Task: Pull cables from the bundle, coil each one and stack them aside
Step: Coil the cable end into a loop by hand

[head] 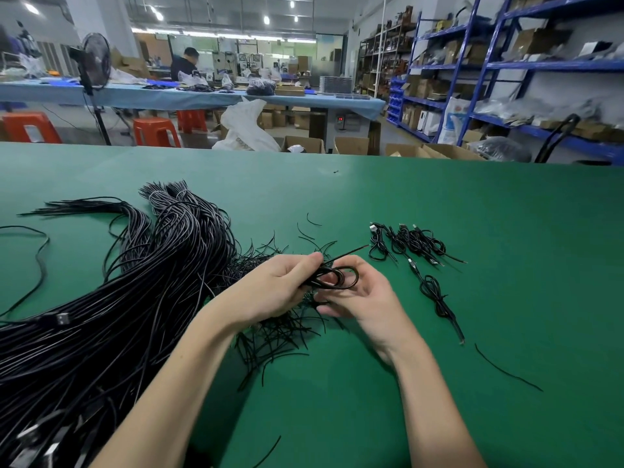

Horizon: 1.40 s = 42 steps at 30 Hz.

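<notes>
Green matting covers your table (439,204), with blue shelving (489,65) and a long blue bench (202,96) behind it. From the head view, your left hand (280,285) pinches a small black cable coil (337,276) at its left side, fingers curled round the loops. Your right hand (358,298) cups the coil from below, fingers bent under it, and one loose end pokes up to the right. Your big cable bundle (135,282) sprawls on your left. Finished coils (408,243) lie grouped to your right, one more (439,298) just below them.
</notes>
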Each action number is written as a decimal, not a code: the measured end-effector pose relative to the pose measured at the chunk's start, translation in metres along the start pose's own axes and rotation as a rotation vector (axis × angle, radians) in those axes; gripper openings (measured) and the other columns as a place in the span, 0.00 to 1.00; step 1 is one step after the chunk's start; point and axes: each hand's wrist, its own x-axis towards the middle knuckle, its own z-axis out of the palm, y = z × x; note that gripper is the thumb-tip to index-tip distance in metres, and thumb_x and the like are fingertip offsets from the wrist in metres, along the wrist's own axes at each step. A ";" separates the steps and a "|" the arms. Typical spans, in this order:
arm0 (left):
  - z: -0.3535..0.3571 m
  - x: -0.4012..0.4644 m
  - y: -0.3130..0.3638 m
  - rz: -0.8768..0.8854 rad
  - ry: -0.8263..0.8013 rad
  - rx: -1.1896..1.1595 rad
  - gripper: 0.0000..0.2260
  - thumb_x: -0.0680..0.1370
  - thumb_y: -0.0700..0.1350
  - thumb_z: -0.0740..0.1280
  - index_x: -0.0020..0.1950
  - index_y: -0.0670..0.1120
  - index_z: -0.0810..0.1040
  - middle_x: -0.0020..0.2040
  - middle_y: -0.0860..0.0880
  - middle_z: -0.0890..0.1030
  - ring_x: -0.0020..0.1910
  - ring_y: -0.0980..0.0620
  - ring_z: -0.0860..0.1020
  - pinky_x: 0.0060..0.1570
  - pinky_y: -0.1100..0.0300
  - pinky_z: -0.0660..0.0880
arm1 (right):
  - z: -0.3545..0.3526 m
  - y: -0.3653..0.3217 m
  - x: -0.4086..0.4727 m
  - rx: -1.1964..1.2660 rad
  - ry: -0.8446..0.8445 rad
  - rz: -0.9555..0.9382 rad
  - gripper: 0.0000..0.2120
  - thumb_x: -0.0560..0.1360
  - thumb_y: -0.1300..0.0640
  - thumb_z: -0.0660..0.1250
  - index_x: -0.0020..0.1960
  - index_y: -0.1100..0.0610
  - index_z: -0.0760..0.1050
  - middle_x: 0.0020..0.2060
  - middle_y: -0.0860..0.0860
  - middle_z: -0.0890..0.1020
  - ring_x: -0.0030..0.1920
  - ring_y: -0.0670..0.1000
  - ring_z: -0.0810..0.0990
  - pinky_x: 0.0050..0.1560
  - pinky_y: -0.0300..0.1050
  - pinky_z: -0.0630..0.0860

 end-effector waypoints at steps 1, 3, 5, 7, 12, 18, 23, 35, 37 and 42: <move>0.001 0.000 0.001 0.043 0.040 0.063 0.21 0.85 0.57 0.54 0.38 0.50 0.75 0.25 0.57 0.64 0.22 0.58 0.61 0.23 0.67 0.59 | 0.000 0.000 0.000 -0.006 0.002 0.034 0.12 0.74 0.69 0.73 0.53 0.57 0.76 0.42 0.52 0.85 0.38 0.49 0.84 0.39 0.42 0.83; 0.005 0.001 0.003 0.115 0.140 0.202 0.22 0.86 0.53 0.54 0.34 0.54 0.73 0.24 0.59 0.68 0.24 0.61 0.66 0.28 0.69 0.63 | 0.002 0.000 0.000 -0.049 0.022 0.117 0.09 0.74 0.62 0.75 0.53 0.57 0.79 0.43 0.52 0.86 0.36 0.49 0.84 0.35 0.40 0.81; 0.009 0.003 0.001 0.159 0.262 0.295 0.21 0.86 0.53 0.55 0.34 0.49 0.68 0.27 0.57 0.66 0.28 0.59 0.64 0.33 0.62 0.64 | 0.002 0.001 0.000 -0.072 0.053 0.222 0.09 0.76 0.57 0.74 0.54 0.57 0.80 0.41 0.52 0.87 0.33 0.48 0.83 0.31 0.38 0.79; 0.013 0.004 -0.003 0.189 0.379 0.341 0.21 0.85 0.52 0.57 0.34 0.47 0.62 0.27 0.56 0.63 0.28 0.56 0.62 0.32 0.60 0.62 | 0.001 -0.001 -0.001 -0.071 0.087 0.317 0.12 0.76 0.53 0.74 0.55 0.59 0.80 0.40 0.53 0.87 0.31 0.46 0.83 0.29 0.36 0.78; 0.018 0.004 -0.009 0.233 0.477 0.511 0.18 0.85 0.52 0.56 0.35 0.52 0.59 0.25 0.51 0.64 0.26 0.49 0.64 0.32 0.54 0.61 | -0.005 -0.009 -0.003 0.069 -0.024 0.376 0.10 0.78 0.56 0.70 0.54 0.62 0.83 0.49 0.58 0.87 0.38 0.47 0.86 0.30 0.34 0.79; 0.025 0.003 -0.007 0.251 0.419 0.671 0.15 0.83 0.57 0.51 0.39 0.52 0.61 0.27 0.51 0.68 0.30 0.46 0.69 0.35 0.49 0.69 | -0.002 -0.014 -0.003 0.183 -0.011 0.284 0.10 0.71 0.58 0.75 0.49 0.63 0.83 0.46 0.57 0.87 0.40 0.49 0.87 0.32 0.36 0.80; 0.025 0.003 -0.006 0.270 0.370 0.734 0.18 0.82 0.60 0.48 0.41 0.50 0.64 0.30 0.53 0.70 0.32 0.48 0.70 0.37 0.49 0.70 | -0.001 -0.020 -0.003 0.170 0.016 0.279 0.18 0.65 0.43 0.77 0.44 0.57 0.88 0.49 0.58 0.87 0.41 0.50 0.87 0.32 0.37 0.81; 0.032 0.000 -0.008 0.271 0.249 0.737 0.15 0.83 0.59 0.48 0.54 0.55 0.71 0.46 0.55 0.82 0.44 0.50 0.79 0.46 0.51 0.75 | -0.008 -0.024 -0.003 0.005 0.082 0.162 0.12 0.78 0.58 0.70 0.38 0.57 0.87 0.38 0.52 0.86 0.38 0.47 0.85 0.36 0.39 0.81; 0.034 0.001 -0.008 0.259 0.231 0.742 0.14 0.84 0.59 0.48 0.55 0.55 0.70 0.49 0.54 0.83 0.46 0.49 0.79 0.47 0.50 0.75 | -0.009 -0.023 -0.003 -0.005 0.082 0.135 0.14 0.79 0.60 0.69 0.38 0.57 0.87 0.39 0.51 0.87 0.39 0.47 0.85 0.36 0.39 0.81; 0.033 0.004 -0.009 0.211 0.149 0.629 0.12 0.85 0.56 0.52 0.65 0.58 0.69 0.49 0.53 0.84 0.46 0.49 0.80 0.49 0.51 0.74 | -0.010 -0.021 -0.002 -0.011 0.102 0.089 0.08 0.79 0.64 0.68 0.46 0.59 0.86 0.41 0.52 0.88 0.39 0.46 0.85 0.35 0.38 0.80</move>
